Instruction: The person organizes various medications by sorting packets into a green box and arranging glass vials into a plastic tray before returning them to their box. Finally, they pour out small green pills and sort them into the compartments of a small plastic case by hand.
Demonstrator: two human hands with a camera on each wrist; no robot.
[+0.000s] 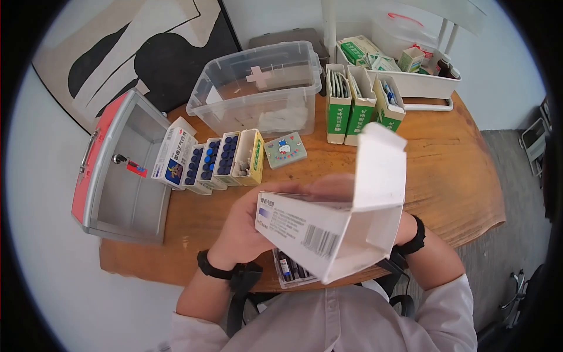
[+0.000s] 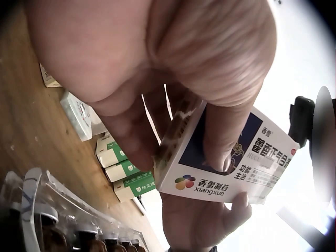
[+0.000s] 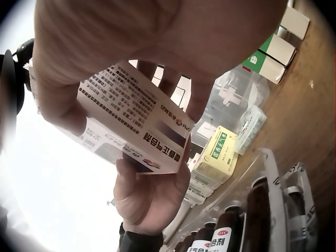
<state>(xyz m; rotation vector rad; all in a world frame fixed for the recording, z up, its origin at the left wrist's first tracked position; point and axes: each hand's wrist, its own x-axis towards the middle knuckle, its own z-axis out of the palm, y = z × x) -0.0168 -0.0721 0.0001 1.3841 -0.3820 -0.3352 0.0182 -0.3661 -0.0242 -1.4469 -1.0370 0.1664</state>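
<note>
A white medicine box (image 1: 305, 229) with a barcode is held up over the table's front edge, its open end and raised flap turned toward the person. The left hand (image 1: 240, 234) grips it, thumb on the printed front panel and fingers behind, as the left wrist view shows. From the other side, the right hand (image 3: 157, 42) holds the box with its thumb against a panel covered in text; in the head view the box hides much of this hand. Below the hands lies a clear plastic tray (image 1: 287, 271) of brown bottles.
Boxes of blue-capped vials (image 1: 208, 161) stand at left beside a red-and-silver case (image 1: 126, 182). Behind are a clear bin (image 1: 252, 97), a small decorated tin (image 1: 285, 150), green-and-white boxes (image 1: 339, 114) and a white basket (image 1: 431, 82) of medicines.
</note>
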